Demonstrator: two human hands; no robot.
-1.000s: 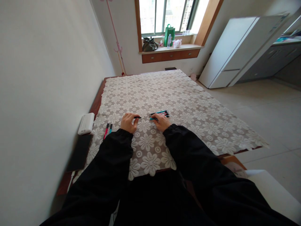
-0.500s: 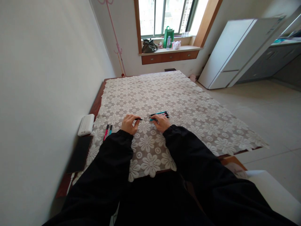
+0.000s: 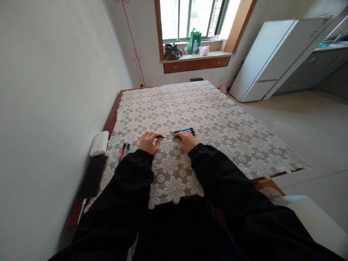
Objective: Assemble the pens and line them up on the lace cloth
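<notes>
My left hand (image 3: 149, 142) pinches a short black pen part (image 3: 160, 137) between thumb and fingers. From its right end a thin, pale rod like a pen refill (image 3: 168, 137) reaches across to the teal pen barrel (image 3: 176, 137). That barrel is in the closed fingers of my right hand (image 3: 186, 141), which hide most of it. Just beyond the right hand, several pens (image 3: 185, 130), teal and dark, lie side by side on the lace cloth. A pink pen (image 3: 122, 152) and a teal pen (image 3: 127, 149) lie to the left, near my left sleeve.
A flower-patterned lace tablecloth (image 3: 170, 165) covers the table. Along its left edge, by the wall, are a white box-shaped device (image 3: 99, 143) and a flat black object (image 3: 92, 177) with a white cable (image 3: 81, 212). A white chair-like surface (image 3: 312, 217) stands at the lower right.
Both hands keep their hold, and the thin rod still spans the gap between them. The whole view has shifted very slightly.
</notes>
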